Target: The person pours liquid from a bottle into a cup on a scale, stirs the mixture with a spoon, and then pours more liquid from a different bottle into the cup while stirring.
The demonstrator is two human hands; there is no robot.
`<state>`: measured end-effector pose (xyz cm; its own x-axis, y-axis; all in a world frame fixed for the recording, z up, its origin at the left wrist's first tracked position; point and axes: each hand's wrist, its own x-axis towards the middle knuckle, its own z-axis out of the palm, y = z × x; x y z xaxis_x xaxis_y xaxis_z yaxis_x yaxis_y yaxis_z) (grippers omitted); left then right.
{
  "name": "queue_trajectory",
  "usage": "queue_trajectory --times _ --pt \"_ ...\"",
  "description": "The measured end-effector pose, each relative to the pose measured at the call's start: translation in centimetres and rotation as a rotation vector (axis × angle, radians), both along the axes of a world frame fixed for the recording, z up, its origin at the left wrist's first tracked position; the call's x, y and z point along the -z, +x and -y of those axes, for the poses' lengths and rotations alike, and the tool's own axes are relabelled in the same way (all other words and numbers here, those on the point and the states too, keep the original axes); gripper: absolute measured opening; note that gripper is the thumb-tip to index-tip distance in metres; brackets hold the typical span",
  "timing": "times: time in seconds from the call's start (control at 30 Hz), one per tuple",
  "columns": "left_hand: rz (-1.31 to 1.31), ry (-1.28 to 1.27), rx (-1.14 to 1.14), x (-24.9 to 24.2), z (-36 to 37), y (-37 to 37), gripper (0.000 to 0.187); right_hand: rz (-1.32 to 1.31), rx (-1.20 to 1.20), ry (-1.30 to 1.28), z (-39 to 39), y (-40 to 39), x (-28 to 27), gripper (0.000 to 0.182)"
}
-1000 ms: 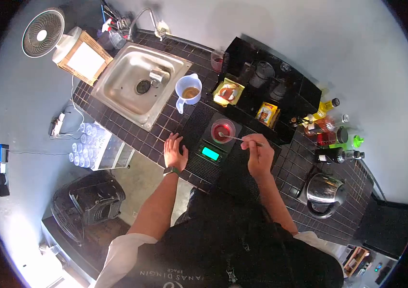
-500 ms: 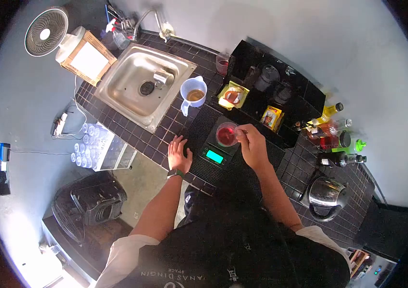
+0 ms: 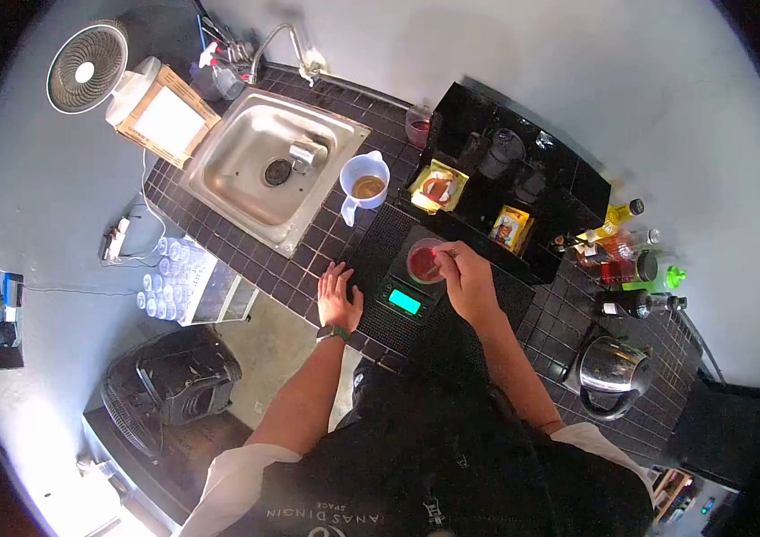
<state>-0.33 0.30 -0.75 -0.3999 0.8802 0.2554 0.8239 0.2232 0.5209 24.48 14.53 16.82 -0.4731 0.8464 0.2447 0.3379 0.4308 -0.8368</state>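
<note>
Your right hand (image 3: 465, 279) pinches a spoon at the cup (image 3: 423, 263) on the scale (image 3: 407, 291); your left hand (image 3: 338, 295) lies spread on the counter (image 3: 308, 251). The right hand has moved closer over the cup.

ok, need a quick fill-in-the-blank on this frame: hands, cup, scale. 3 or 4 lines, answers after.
1. The cup of red liquid stands on the ____.
2. The left hand lies flat on the ____ beside the scale.
3. The right hand is at the rim of the ____.
4. The white jug stands between the ____ and the black rack.

Missing words: scale; countertop; cup; sink
</note>
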Motion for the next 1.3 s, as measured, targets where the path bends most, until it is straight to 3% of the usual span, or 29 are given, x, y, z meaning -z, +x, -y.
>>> queue_trajectory --times 0.17,0.37,0.53,0.57,0.63,0.73,0.83,0.93,1.03,1.3 --pt "-0.006 -0.009 0.006 0.1 0.1 0.1 0.043 0.041 0.054 0.135 0.0 0.1 -0.4 0.01" --pt "0.007 -0.004 0.008 -0.3 0.0 0.1 0.042 -0.066 0.003 -0.065 0.2 0.2 0.0 0.01" --pt "-0.009 -0.018 0.0 -0.2 0.0 0.2 0.042 -0.011 0.06 0.208 -0.2 0.3 -0.1 0.012" --pt "-0.009 -0.023 -0.002 -0.2 0.0 0.2 0.042 -0.011 0.06 0.207 -0.1 0.3 0.1 0.012" --pt "-0.01 -0.016 -0.006 -0.1 0.0 0.2 0.042 -0.096 0.013 -0.03 0.3 0.1 0.3 0.012" --pt "-0.002 -0.002 -0.006 0.1 0.1 0.0 0.043 -0.045 0.034 -0.093 0.7 0.2 -0.2 0.012" --pt "0.001 0.016 0.001 0.6 0.1 -0.2 0.044 -0.004 0.072 0.103 0.3 0.5 0.2 0.011" --pt "-0.008 0.007 -0.001 0.3 0.1 0.1 0.044 -0.034 0.039 0.129 0.1 0.4 0.1 0.011" --pt "-0.008 -0.004 -0.004 0.2 0.0 0.0 0.044 -0.046 0.041 -0.09 0.8 0.3 0.2 0.01" --pt "0.014 -0.02 -0.013 0.2 0.1 0.0 0.043 -0.022 0.126 0.016 0.6 0.9 0.3 0.01"
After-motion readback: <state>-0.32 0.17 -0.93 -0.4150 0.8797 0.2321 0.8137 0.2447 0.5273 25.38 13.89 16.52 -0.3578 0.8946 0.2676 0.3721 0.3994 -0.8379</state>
